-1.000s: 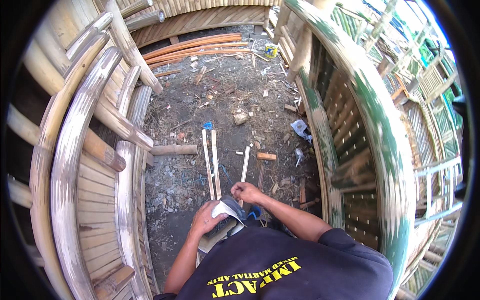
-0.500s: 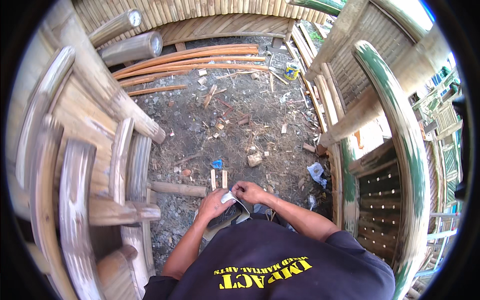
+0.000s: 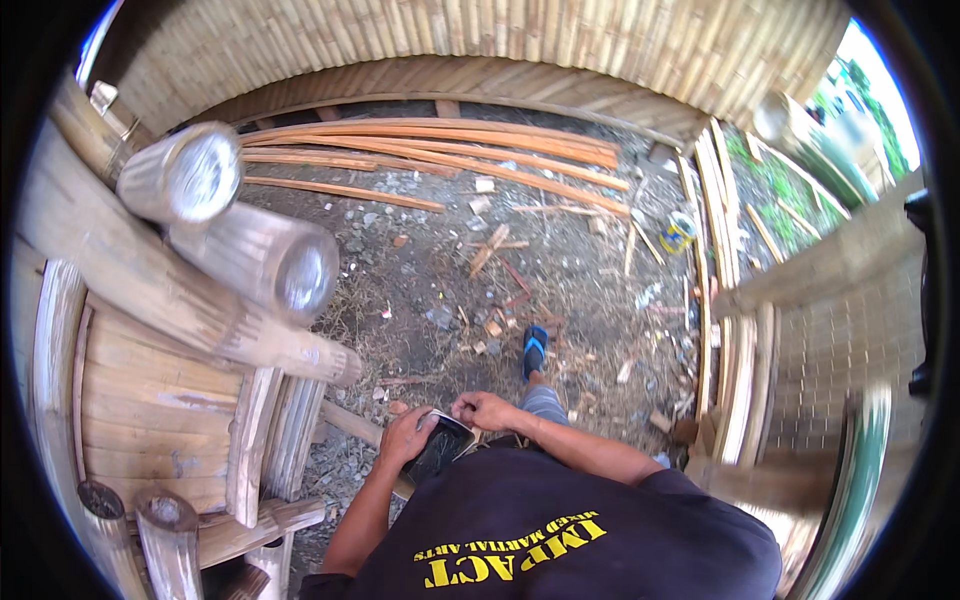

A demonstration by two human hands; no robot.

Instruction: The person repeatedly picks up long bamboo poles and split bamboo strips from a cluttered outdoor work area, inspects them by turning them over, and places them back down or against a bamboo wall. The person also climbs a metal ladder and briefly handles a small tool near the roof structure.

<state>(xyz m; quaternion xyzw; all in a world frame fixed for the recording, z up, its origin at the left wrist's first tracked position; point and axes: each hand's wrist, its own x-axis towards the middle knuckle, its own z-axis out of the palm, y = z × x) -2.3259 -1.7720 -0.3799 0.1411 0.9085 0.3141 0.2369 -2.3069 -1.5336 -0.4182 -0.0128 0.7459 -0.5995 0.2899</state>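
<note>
Close to my waist, my left hand (image 3: 404,438) grips a dark, pouch-like thing (image 3: 436,452) with a pale rim, its thumb lying over the edge. The black inside of the pouch faces up, but what is in it I cannot make out. At the rim's right end, my right hand (image 3: 486,411) is closed, its fingertips pinched together; whatever they hold is too small or hidden to name. Below my hands, the dark shirt (image 3: 560,500) covers the lower part of the pouch.
My foot in a blue-strapped sandal (image 3: 535,350) is on the littered dirt ground. Long orange-brown planks (image 3: 470,140) lie by the far bamboo wall (image 3: 480,35). Thick bamboo poles (image 3: 300,275) jut in from the left. A yellow-and-blue bucket (image 3: 677,232) stands beside timber strips (image 3: 712,280) at the right.
The view has moved forward, bringing the planks and bucket nearer. My foot has come into view ahead. The pouch's dark inside now shows; my hands stay together at the rim.
</note>
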